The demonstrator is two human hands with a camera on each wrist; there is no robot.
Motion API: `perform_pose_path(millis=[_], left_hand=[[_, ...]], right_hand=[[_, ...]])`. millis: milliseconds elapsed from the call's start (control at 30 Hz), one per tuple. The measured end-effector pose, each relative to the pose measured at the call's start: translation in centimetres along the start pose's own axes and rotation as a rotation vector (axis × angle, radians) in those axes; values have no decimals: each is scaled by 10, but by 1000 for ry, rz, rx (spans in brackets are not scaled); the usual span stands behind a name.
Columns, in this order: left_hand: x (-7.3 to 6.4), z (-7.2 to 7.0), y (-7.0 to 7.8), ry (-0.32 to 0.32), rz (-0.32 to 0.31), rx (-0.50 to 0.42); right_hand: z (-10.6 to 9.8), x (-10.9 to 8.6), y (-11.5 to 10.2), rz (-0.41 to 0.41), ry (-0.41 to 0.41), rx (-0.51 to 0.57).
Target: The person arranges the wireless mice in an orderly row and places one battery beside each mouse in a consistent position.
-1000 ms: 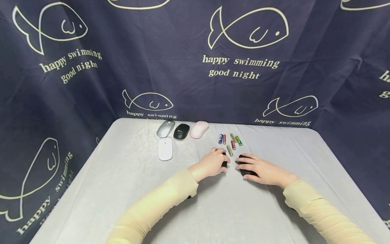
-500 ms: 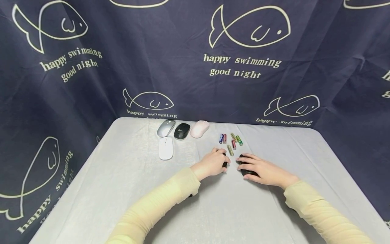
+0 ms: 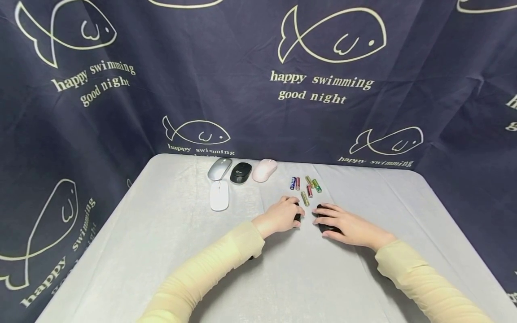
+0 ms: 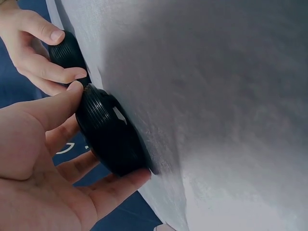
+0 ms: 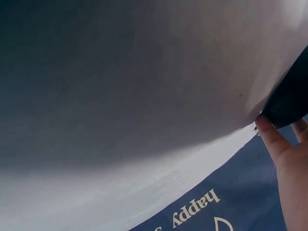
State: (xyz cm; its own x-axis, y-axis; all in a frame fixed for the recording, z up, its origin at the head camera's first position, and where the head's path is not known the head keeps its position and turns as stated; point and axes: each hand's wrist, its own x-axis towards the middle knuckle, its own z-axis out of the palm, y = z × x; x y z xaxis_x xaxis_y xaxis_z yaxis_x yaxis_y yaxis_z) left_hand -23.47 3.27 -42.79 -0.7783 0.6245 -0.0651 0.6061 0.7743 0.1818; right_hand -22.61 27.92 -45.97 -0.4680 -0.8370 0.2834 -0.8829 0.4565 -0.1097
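My left hand [image 3: 281, 215] grips a black computer mouse [image 4: 113, 134] by its sides, thumb on one side and fingers on the other. In the left wrist view this mouse has a ribbed edge and seems to rest on the cloth. A second black mouse [image 3: 332, 229], also ribbed, lies beneath my right hand [image 3: 349, 225]. That hand's thumb and fingers hold it at the sides, and its top is mostly covered in the head view. Between and beyond the hands lie several small batteries, among them a gold one [image 3: 304, 198], a red one [image 3: 309, 191] and a blue one [image 3: 292, 183].
Farther left on the pale cloth-covered table [image 3: 307, 278] stand a silver mouse [image 3: 220, 170], a black mouse [image 3: 241, 173], a pink mouse [image 3: 264, 170] and a white mouse [image 3: 219, 196]. A dark blue fish-patterned curtain [image 3: 250, 89] surrounds the table's back and sides.
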Motion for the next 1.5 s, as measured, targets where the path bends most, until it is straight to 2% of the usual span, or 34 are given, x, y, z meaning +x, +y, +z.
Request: perform_pose_path(millis=[333,467,667,900,1167,1367,1500], left_hand=[[0,-4,-9,-32,108,21],[-5,-12,-14,-33,107,11],[-21,-30,-26,15,89,-69],[-40,-44,-51,87,105,-122],[-62,-53,-79,179,75,-152],[-80,-57,-98,250,-7,-188],[-86,-56,-110,309,-58,-210]], right_hand=[[-8,5,-2,19,-57,22],[-11,7,-2,9,-93,26],[-17,10,0,3,-164,17],[-23,14,-1,-22,-212,17],[-24,15,-2,-38,-217,-10],[-22,14,-2,-10,-216,-2],[-22,12,-4,-13,-189,-2]])
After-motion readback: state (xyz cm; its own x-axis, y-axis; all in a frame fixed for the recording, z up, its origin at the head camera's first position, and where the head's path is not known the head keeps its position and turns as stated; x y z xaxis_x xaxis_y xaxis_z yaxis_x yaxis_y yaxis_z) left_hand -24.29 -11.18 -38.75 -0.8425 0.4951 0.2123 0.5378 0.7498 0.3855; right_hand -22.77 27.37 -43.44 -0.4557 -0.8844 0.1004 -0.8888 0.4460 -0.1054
